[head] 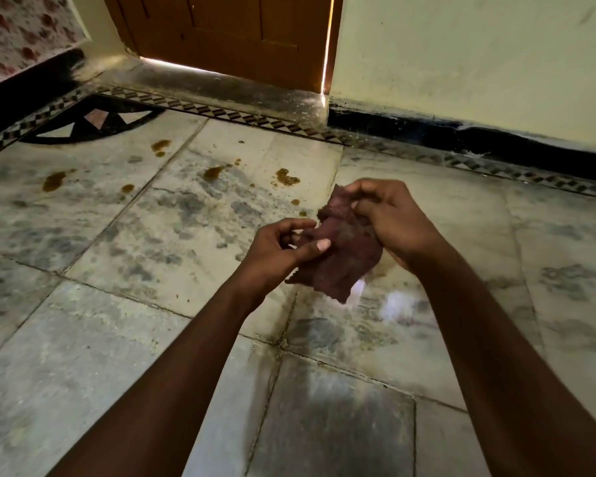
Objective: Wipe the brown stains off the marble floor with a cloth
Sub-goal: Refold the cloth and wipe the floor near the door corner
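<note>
The floor (172, 235) is pale marble in large slabs, mottled with grey patches and crossed by dark seams. A border (241, 115) of small dark and light triangles runs along its far edge, with a black curved inlay (93, 127) in the left corner. Beyond it a brown wooden door (227, 32) stands with light showing under it and down its right edge. To the right is a yellowish wall (479, 56) above a black skirting (461, 136); at far left is a flowered surface (21, 32). Brown stains (54, 180) lie scattered on the slabs toward the far left and centre, the nearest small spots just left of the hands. The cloth (344, 256), dark maroon and crumpled, is held in the air above the floor, between both hands. The right hand (393, 222) grips its upper part with curled fingers, the cloth's top edge poking out above them. The left hand (283, 249) pinches the cloth's left side, thumb lying across it, and the loose lower end hangs below both hands.
</note>
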Tool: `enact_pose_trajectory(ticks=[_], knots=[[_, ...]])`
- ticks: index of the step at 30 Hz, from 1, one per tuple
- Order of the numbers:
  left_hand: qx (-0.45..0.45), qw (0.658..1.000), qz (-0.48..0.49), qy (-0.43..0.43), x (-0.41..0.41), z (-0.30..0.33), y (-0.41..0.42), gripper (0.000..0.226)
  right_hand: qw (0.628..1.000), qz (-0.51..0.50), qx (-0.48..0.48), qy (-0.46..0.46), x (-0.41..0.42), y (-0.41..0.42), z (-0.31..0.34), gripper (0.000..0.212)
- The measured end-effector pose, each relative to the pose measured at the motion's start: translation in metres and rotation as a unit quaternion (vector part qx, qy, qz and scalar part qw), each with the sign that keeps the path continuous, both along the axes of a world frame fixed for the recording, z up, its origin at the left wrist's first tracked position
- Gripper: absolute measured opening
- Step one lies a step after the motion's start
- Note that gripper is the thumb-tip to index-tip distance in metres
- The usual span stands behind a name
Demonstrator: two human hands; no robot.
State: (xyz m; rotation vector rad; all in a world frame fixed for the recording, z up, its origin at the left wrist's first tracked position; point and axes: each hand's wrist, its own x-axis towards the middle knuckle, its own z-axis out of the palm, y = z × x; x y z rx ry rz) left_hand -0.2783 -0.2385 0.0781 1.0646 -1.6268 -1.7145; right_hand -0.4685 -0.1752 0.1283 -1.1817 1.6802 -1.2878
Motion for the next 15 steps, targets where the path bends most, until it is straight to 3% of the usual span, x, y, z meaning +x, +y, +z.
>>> enact_pose_trajectory(ticks=[4, 6, 11, 15], knots=[[-0.029, 0.999, 0.010, 0.033, -0.011, 0.010, -0.003, 0.072, 0.990, -0.026, -0.058, 0.125, -0.006, 0.006, 0.019, 0.033], [-0.054, 0.998, 0.001, 0.030, -0.007, 0.006, 0.000, 0.075, 0.985, -0.009, -0.077, 0.156, 0.000, 0.022, 0.021, 0.024], [-0.133, 0.988, -0.064, -0.036, 0.029, -0.038, 0.028, 0.041, 0.974, 0.135, 0.033, 0.180, 0.024, 0.066, -0.019, 0.029], [-0.086, 0.993, -0.073, -0.036, 0.057, -0.074, 0.064, 0.024, 0.947, 0.216, 0.153, 0.182, 0.033, 0.082, -0.047, 0.030]])
